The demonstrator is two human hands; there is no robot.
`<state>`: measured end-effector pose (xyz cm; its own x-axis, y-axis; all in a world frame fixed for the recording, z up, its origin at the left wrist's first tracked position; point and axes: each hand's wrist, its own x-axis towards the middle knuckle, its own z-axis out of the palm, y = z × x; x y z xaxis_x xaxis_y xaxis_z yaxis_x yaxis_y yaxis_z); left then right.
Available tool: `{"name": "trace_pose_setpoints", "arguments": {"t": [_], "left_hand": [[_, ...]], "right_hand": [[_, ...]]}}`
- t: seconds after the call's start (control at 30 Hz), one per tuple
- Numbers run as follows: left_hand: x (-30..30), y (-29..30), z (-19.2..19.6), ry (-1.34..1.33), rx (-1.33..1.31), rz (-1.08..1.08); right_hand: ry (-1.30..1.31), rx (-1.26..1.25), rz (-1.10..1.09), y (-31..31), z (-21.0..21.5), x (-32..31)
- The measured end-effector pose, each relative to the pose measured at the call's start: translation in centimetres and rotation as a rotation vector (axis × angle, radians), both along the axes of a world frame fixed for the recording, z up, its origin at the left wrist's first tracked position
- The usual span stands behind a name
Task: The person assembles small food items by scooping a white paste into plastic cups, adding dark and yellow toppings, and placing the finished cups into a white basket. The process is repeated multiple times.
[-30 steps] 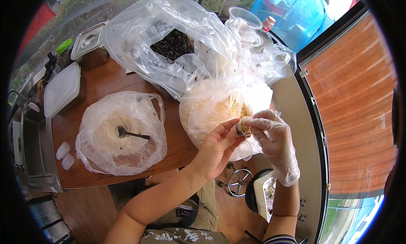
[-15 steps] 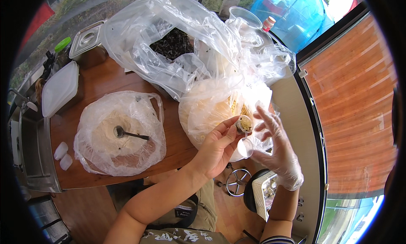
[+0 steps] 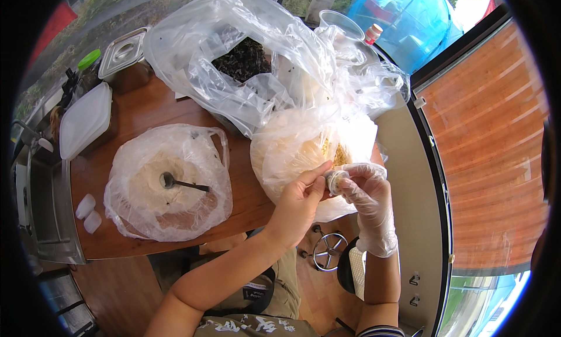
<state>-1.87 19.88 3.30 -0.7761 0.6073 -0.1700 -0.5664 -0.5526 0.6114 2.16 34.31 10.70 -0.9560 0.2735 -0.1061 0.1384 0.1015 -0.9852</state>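
Note:
Over the table's near right edge, my bare left hand (image 3: 299,202) pinches a small clear plastic cup (image 3: 335,182). My right hand (image 3: 371,199), in a clear thin glove, has its fingers and thumb closed on the cup's top and right side. The hinged lid seems to lie over the mouth, though the gloved fingers partly cover it. Just behind the hands lies a clear bag of pale yellow bits (image 3: 283,153). Left of it, an open plastic bag (image 3: 204,220) holds whitish powder (image 3: 149,188) with a dark-handled spoon (image 3: 188,185) resting in it.
A large clear bag (image 3: 181,42) of dark dried flakes (image 3: 245,59) stands at the back. Two small whitish plastic pieces (image 3: 85,205) lie near the left sink (image 3: 49,220). A lidded white box (image 3: 85,121) and a metal container (image 3: 124,56) stand far left. A wheeled stool (image 3: 328,250) is below.
The cup's lid hung down from the rim before; now it appears folded up over the mouth. My gloved right hand has moved in from the right, its spread fingers closing on the cup.

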Motion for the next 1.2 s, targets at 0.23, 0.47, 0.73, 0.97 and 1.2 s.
{"name": "trace_pose_setpoints", "arguments": {"t": [0.23, 0.47, 0.73, 0.97, 1.2], "left_hand": [[-0.4, -1.1, 1.4, 0.018, -0.087, 0.027], [-0.5, -1.3, 2.0, 0.134, -0.139, 0.080], [-1.0, -1.5, 1.7, 0.129, -0.150, 0.061], [-1.6, -1.8, 1.2, 0.125, -0.181, 0.019], [-1.8, -2.1, 0.9, 0.145, -0.181, 0.018]], "right_hand": [[0.093, 0.007, -0.069, -0.5, -1.8, 0.6], [0.095, 0.029, -0.124, -1.1, -2.0, 0.8], [0.049, -0.032, -0.131, -1.4, -2.1, 0.7], [0.048, -0.062, -0.121, -1.5, -2.6, 0.6], [0.077, -0.055, -0.049, -1.7, -2.9, 0.5]]}}
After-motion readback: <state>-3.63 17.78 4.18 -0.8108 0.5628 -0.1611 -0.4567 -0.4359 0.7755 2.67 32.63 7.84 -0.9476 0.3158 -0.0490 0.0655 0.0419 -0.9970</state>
